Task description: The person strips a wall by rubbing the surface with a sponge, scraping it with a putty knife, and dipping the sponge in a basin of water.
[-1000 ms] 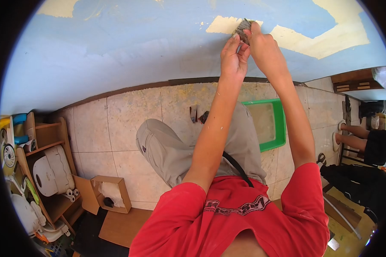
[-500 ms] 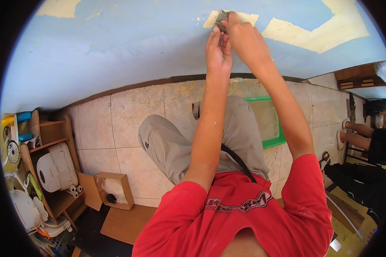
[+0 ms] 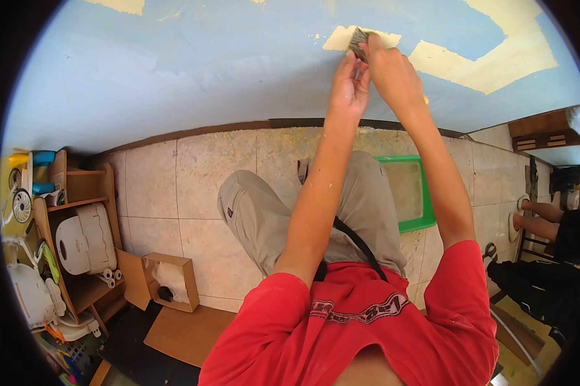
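A small grey scraper-like tool (image 3: 358,42) lies against the blue painted wall (image 3: 226,71), at a cream bare patch (image 3: 339,38). My right hand (image 3: 393,72) is closed around it from the right. Just below, my left hand (image 3: 350,82) has its fingertips pressed to the tool's lower end. The fingers hide much of the tool. To the right on the wall is a larger cream patch (image 3: 489,69) with ragged edges.
A green tray (image 3: 429,212) sits on the tiled floor right of my knees. Lower left are an open cardboard box (image 3: 191,283) and a wooden shelf (image 3: 113,212). At the far right show another person's legs (image 3: 539,219) and dark cloth (image 3: 528,283).
Both hands and the tool shifted left across the cream patch, then partly back right in view, as the camera view moved too. Flakes have come onto my right wrist's edge.
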